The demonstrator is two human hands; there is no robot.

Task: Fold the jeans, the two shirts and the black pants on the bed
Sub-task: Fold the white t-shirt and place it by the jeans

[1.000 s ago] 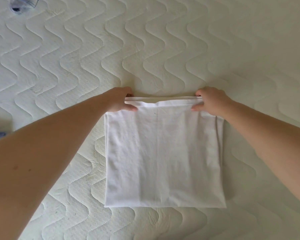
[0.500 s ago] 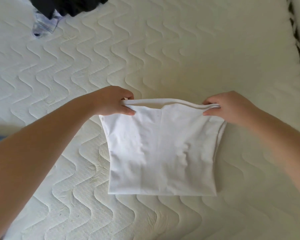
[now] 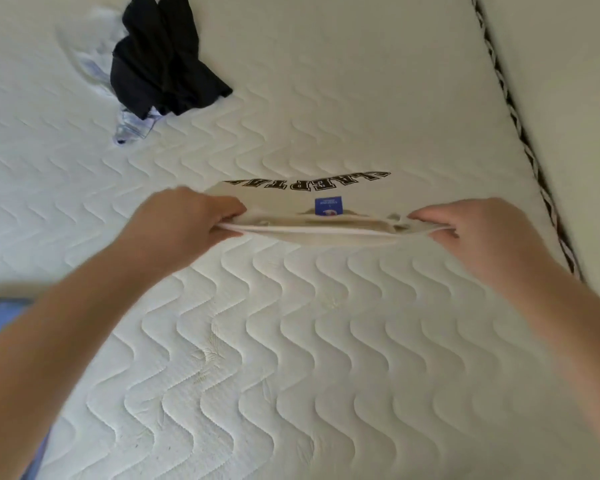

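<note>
I hold the folded white shirt point(image 3: 284, 199) up off the bed, nearly level, so I see it edge-on. Black block letters and a blue neck label show on its far face. My left hand point(image 3: 177, 223) grips its left edge and my right hand point(image 3: 471, 230) grips its right edge. The black pants point(image 3: 163, 60) lie crumpled at the far left of the bed. Under them lies a second light shirt point(image 3: 132, 128), partly hidden. A strip of blue jeans point(image 3: 0, 317) shows at the left edge behind my left forearm.
The quilted white mattress point(image 3: 291, 358) fills the view. Its right edge has a dark braided piping point(image 3: 520, 133), with a pale surface beyond it.
Both hands have lifted the white shirt off the mattress and carried it away from me. The view has tilted up, bringing the black pants and the mattress edge into sight.
</note>
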